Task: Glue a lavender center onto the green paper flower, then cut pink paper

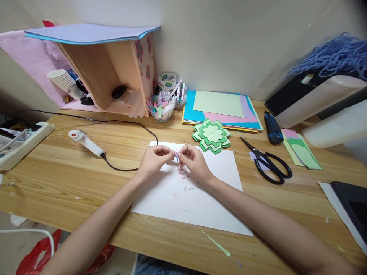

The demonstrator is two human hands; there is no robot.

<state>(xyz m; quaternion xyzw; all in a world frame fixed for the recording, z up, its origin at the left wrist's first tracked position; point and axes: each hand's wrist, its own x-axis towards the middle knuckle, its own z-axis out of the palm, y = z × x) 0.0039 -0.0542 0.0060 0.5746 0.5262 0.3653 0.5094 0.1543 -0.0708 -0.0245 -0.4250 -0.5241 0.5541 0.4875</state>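
Observation:
My left hand point(156, 158) and my right hand point(193, 160) meet fingertip to fingertip above a white paper sheet point(215, 202). Both pinch a small piece of purple paper point(176, 154), mostly hidden by the fingers. Red, orange and dark marks show on the sheet below them. Just beyond my right hand lies a layered green paper flower point(213, 133). Black-handled scissors point(266, 160) rest to the right of the sheet, partly over a purple paper scrap.
A white corded tool point(87, 143) lies at left, its black cable crossing the table. Behind stand an open cardboard box point(145, 76), a tub of paper scraps point(162, 110) and stacked coloured paper point(218, 105). A utility knife point(272, 128) and green paper pieces point(305, 152) lie right.

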